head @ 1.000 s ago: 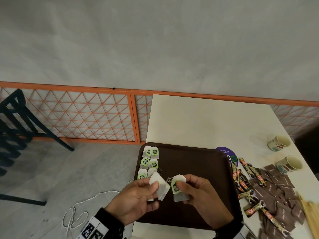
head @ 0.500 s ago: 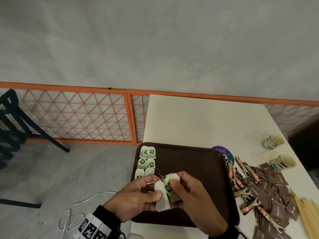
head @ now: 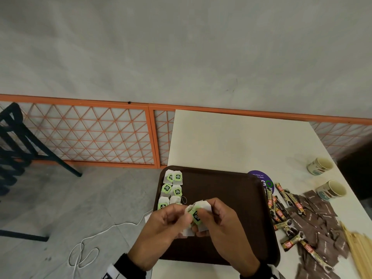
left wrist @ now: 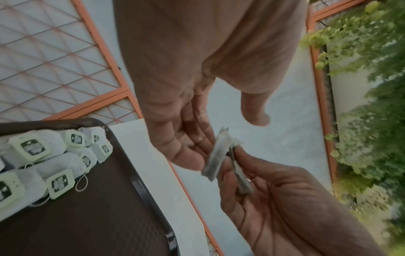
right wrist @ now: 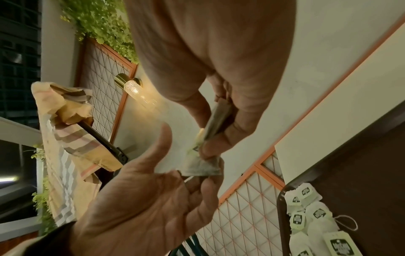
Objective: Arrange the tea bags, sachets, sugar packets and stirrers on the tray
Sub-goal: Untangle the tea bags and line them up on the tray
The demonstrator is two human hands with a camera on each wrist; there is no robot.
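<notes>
Both hands are meeting over the near-left part of the tray, working on a small bunch of tea bags. The left hand is pinching one bag by its lower edge, while the right hand is pinching another with thumb and fingers over its green tag. They are probably being held up like this to be pulled apart or squared before laying down; at least two bags are in the bunch, and I cannot tell if there are more.

Six tea bags are lying in two neat columns at the tray's far-left corner, tags up, apparently starting a grid that the held ones should extend.

On the tabletop right of the tray are waiting the sachets, the brown sugar packets and the stirrers, too overlapped to count. Two cups are standing beyond them.
</notes>
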